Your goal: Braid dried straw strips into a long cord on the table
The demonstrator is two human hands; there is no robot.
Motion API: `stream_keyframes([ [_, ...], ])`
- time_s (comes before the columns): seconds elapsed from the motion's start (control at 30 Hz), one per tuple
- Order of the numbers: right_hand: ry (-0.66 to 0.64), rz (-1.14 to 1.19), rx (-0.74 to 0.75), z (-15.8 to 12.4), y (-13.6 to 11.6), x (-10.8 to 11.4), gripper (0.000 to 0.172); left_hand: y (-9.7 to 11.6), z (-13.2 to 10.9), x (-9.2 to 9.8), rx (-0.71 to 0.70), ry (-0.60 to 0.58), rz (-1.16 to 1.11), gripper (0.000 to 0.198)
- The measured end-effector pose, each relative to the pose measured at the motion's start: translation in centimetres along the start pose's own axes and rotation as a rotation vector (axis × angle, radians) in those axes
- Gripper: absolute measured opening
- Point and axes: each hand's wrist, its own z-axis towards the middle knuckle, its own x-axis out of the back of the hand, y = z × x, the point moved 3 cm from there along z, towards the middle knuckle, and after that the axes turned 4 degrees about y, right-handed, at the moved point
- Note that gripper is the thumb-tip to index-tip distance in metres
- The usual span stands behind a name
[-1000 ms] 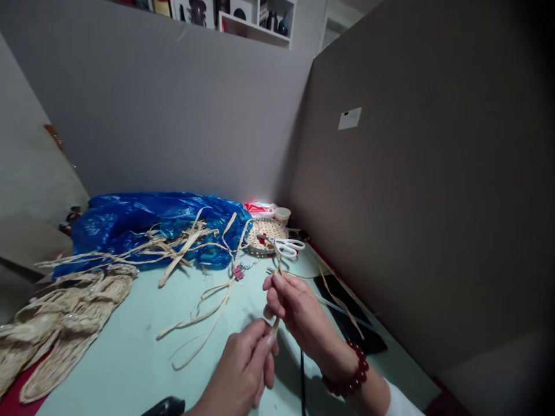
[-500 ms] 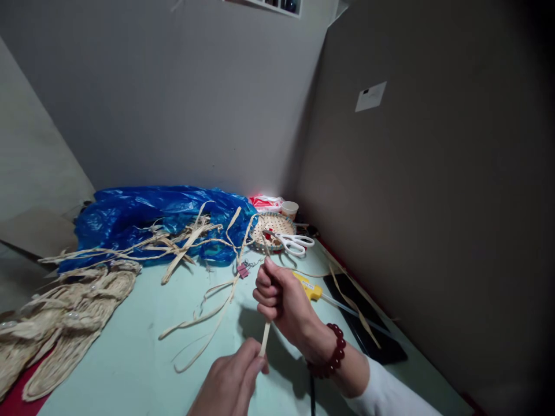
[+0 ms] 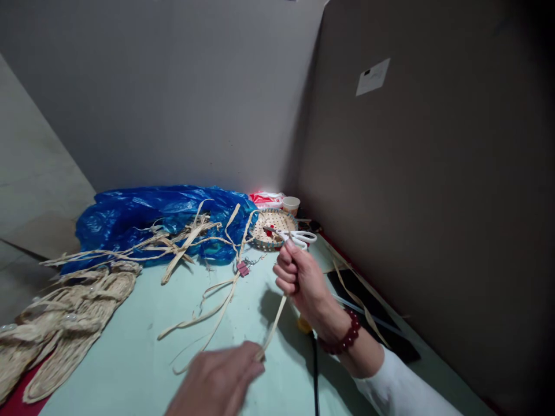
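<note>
A narrow pale straw strip point(image 3: 276, 321) runs between my two hands over the table. My right hand point(image 3: 299, 274), a dark red bead bracelet on its wrist, is closed in a fist around the strip's upper part. Lower down, my left hand point(image 3: 223, 372) pinches the other end between thumb and fingers; it is slightly blurred. Just behind my right fist lie white-handled scissors point(image 3: 303, 236) on a round woven basket point(image 3: 277, 218). A yellow glue gun point(image 3: 304, 325) is mostly hidden beneath my right forearm, its black cord point(image 3: 315, 375) trailing toward me.
A blue plastic bag point(image 3: 125, 216) with loose straw strips point(image 3: 186, 245) sits at the back left. Woven straw sandals point(image 3: 73, 341) lie at the left edge. A pink clip point(image 3: 243, 268) holds braided strands. A paper cup point(image 3: 291, 204) stands behind the basket; a black flat object point(image 3: 390, 323) lies right.
My right hand has moved right and slightly up, my left hand left and down. The gap between them has widened, so more of the strip shows.
</note>
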Motion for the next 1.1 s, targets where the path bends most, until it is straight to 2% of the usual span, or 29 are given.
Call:
stream_keyframes([
  [0.07, -0.003, -0.005, -0.016, 0.2, -0.5, 0.2, 0.035, 0.0, 2.1, 2.9, -0.026, 0.151, 0.103, 0.026],
  [0.13, -0.029, -0.033, -0.064, 0.2, -0.5, 0.3, 0.031, -0.6, 4.7, 5.1, -0.015, 0.188, 0.243, 0.023],
  [0.23, -0.085, -0.102, -0.125, -0.1, 0.1, 0.3, 0.028, -2.4, 8.3, 6.0, 0.0, 0.104, 0.323, 0.023],
  [0.4, -0.102, -0.212, -0.15, -0.1, 1.4, 0.7, 0.03, -4.8, 11.0, 4.3, 0.083, -0.047, 0.201, 0.015],
  [0.57, -0.096, -0.292, -0.176, 0.0, 2.3, 1.2, 0.03, -5.9, 11.4, 3.3, 0.234, -0.144, -0.085, 0.019],
  [0.7, -0.014, -0.411, -0.16, 0.0, 2.5, 1.2, 0.03, -6.7, 11.1, 2.6, 0.41, -0.222, -0.398, 0.026],
  [0.87, 0.083, -0.769, -0.124, 0.0, 3.0, 1.6, 0.028, -6.5, 10.5, 1.3, 0.488, -0.234, -0.697, 0.029],
  [0.97, 0.048, -0.966, -0.057, 0.3, 3.8, 1.8, 0.03, -6.3, 10.2, 0.4, 0.504, -0.205, -0.796, 0.027],
  [1.1, 0.025, -1.063, 0.006, 0.8, 4.7, 1.9, 0.023, -6.7, 10.1, -0.1, 0.53, -0.111, -0.83, 0.025],
])
